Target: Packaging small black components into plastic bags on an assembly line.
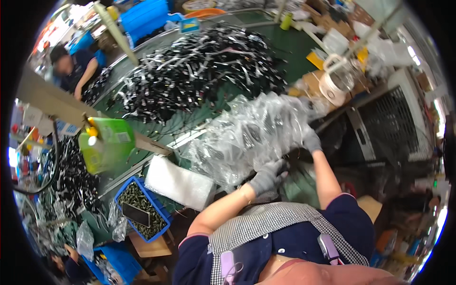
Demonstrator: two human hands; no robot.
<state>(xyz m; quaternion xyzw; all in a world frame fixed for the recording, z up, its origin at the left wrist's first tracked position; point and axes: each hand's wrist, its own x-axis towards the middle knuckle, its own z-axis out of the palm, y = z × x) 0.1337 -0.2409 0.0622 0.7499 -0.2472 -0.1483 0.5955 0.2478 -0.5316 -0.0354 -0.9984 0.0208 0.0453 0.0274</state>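
Note:
A large heap of clear plastic bags (251, 130) lies across the near side of the green work table, with dark items showing through. My left hand (269, 177), in a grey glove, is at the near edge of the heap, its fingers stretched toward the right. At the heap's right end, my right hand (311, 139), also gloved in grey, closes on the plastic; its fingertips are partly hidden. Beyond the bags spreads a big pile of black cables (204, 66) with silvery parts.
A white foam-like packet (178, 183) and a blue crate (164, 222) of small dark parts, with a phone (136, 214) on top, stand left. A green container (111, 145) hangs by a post. A white kettle (333, 88) stands right. Another person (76, 69) works far left.

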